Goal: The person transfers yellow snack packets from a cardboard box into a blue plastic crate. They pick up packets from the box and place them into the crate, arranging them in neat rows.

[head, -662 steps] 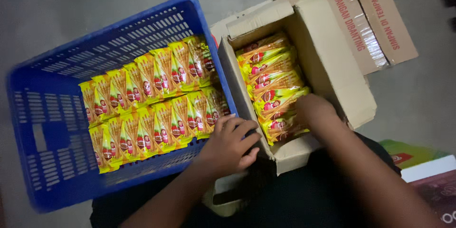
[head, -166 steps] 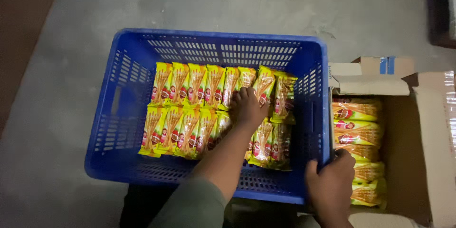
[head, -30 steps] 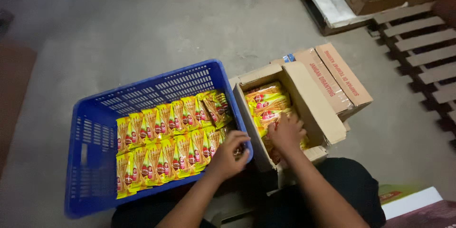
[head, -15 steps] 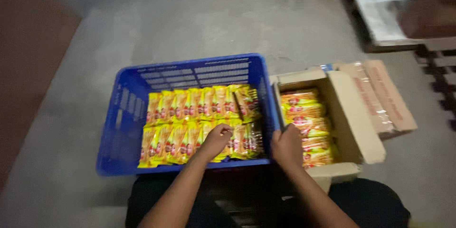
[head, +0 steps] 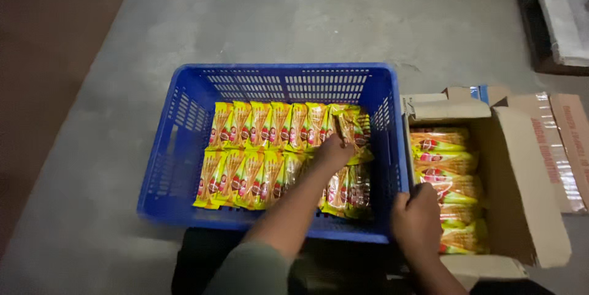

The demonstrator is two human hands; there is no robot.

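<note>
A blue plastic crate [head: 184,123] stands on the concrete floor with two rows of yellow snack packets [head: 257,124] standing on edge inside. My left hand [head: 334,151] reaches into the crate and rests on the packets at the right end of the rows, fingers closed around one tilted packet [head: 353,130]. My right hand [head: 417,215] grips the crate's right front corner rim, beside an open cardboard box [head: 521,172] that holds a stack of the same yellow packets [head: 445,166].
Grey concrete floor [head: 294,19] lies all around. A dark brown strip [head: 43,55] runs along the left. A pallet edge with a white sheet [head: 561,12] sits at the upper right. My dark trousers [head: 208,258] show at the bottom.
The view has swung so the crate sits centred. My left hand has moved right along the packet rows to their right end. My right hand has moved from the box to the crate rim.
</note>
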